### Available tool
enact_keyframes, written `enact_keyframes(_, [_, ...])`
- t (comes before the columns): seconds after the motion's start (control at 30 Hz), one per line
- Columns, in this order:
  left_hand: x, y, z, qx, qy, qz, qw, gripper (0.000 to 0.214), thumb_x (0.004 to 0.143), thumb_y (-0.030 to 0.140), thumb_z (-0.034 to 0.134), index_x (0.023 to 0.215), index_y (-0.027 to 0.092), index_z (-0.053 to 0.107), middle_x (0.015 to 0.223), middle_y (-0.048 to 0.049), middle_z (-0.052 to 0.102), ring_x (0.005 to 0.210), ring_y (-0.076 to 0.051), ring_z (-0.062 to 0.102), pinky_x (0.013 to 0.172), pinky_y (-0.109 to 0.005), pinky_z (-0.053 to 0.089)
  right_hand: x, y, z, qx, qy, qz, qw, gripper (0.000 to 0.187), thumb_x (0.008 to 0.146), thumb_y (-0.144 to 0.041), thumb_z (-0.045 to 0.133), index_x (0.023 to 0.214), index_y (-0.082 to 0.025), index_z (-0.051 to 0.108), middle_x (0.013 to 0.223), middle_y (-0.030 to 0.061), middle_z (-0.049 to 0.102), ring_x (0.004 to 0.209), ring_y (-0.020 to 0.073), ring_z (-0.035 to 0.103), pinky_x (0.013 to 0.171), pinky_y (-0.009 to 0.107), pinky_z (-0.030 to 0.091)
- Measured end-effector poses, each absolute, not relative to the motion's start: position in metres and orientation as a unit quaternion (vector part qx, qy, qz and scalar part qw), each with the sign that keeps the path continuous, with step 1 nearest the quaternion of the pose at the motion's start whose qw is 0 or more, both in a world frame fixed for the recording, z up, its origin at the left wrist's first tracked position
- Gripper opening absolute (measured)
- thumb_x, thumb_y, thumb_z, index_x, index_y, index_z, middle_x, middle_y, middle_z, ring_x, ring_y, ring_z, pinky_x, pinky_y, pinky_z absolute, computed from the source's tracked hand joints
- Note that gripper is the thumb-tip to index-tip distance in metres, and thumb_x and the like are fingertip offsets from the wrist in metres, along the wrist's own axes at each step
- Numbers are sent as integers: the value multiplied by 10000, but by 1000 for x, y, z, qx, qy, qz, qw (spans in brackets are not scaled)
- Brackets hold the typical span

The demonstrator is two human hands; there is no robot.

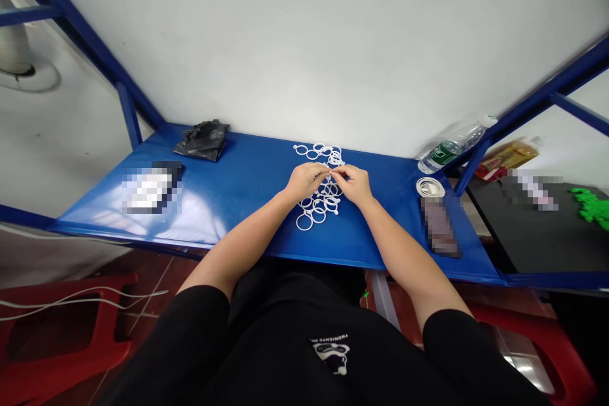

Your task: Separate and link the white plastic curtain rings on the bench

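Observation:
A loose heap of several white rings, some with small round knobs, lies on the blue table. Over the middle of the heap, my left hand and my right hand meet at the fingertips. Both hands are closed in a pinch. A small white piece shows between the fingertips, apparently part of one of the rings, though most of it is covered by my fingers. More rings lie behind and in front of my hands.
A crumpled black plastic bag lies at the back left. To the right are a water bottle leaning by the blue frame, a coiled white cable and a blurred dark object. Red stools stand below.

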State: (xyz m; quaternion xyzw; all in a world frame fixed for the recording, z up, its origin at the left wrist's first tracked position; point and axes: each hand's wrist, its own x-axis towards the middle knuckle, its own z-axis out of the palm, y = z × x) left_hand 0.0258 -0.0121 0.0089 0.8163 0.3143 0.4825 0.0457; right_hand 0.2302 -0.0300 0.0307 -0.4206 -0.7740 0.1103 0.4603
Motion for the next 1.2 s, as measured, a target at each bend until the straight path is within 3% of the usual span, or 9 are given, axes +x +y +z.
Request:
enact_keyframes(0.27, [21, -12, 14, 826, 330, 455, 40, 243, 1067, 359, 609, 1044, 221, 807, 1014, -72, 812, 962, -200, 755, 905, -382, 602, 229, -32, 29, -442, -769, 115, 447, 172, 965, -358, 683, 913, -241, 798, 858, 32, 797, 750, 192, 717, 765, 323, 570])
enact_keyframes(0.5, [-1, -1, 21, 784, 382, 488, 31, 185, 1045, 325, 627, 1049, 227, 784, 1252, -95, 780, 1237, -251, 697, 1100, -494, 539, 242, -17, 18, -488, -760, 154, 402, 205, 983, -306, 638, 1081, -257, 811, 1064, 56, 809, 884, 220, 745, 830, 361, 586])
enact_keyframes(0.63, [-9, 0, 24, 832, 353, 420, 87, 224, 1052, 342, 597, 1093, 233, 789, 1147, -71, 810, 1108, -215, 739, 1027, -421, 557, 246, -8, 12, -521, -766, 178, 332, 177, 952, -265, 670, 1055, -241, 813, 1023, 59, 796, 840, 214, 718, 808, 363, 562])
enact_keyframes(0.73, [-3, -5, 26, 869, 358, 329, 95, 274, 1050, 433, 601, 1050, 265, 817, 1073, -44, 819, 1055, -224, 731, 1048, -433, 507, 246, -6, 12, -520, -775, 185, 306, 169, 955, -252, 671, 1048, -241, 812, 1025, 60, 796, 888, 222, 716, 837, 369, 551])
enact_keyframes(0.87, [9, -10, 24, 848, 428, 298, 89, 357, 1085, 470, 513, 1160, 292, 814, 1291, -54, 767, 1249, -259, 647, 1186, -490, 376, 245, -8, 14, -494, -799, 193, 283, 198, 990, -229, 628, 1062, -258, 810, 1076, 54, 806, 1014, 238, 724, 903, 377, 542])
enact_keyframes(1.0, [11, -10, 20, 805, 523, 260, 102, 433, 1103, 515, 425, 1305, 349, 770, 1580, -54, 579, 1486, -310, 463, 1261, -579, 266, 245, -10, 17, -484, -809, 199, 269, 198, 1006, -238, 632, 1074, -265, 817, 1098, 52, 802, 1035, 233, 725, 907, 365, 539])
enact_keyframes(1.1, [8, -11, 18, 800, 542, 231, 112, 490, 1109, 554, 363, 1271, 373, 788, 1631, -33, 526, 1538, -337, 396, 1286, -631, 203, 244, -12, 20, -480, -815, 195, 258, 179, 1002, -249, 655, 1052, -255, 828, 1058, 57, 795, 1014, 227, 720, 896, 358, 533])
enact_keyframes(1.2, [8, -8, 12, 800, 543, 225, 119, 515, 1107, 579, 345, 1233, 377, 801, 1558, -30, 605, 1518, -350, 421, 1291, -680, 162, 243, -12, 22, -472, -824, 192, 249, 184, 1003, -252, 657, 1046, -250, 835, 1053, 62, 789, 1005, 226, 717, 886, 357, 535])
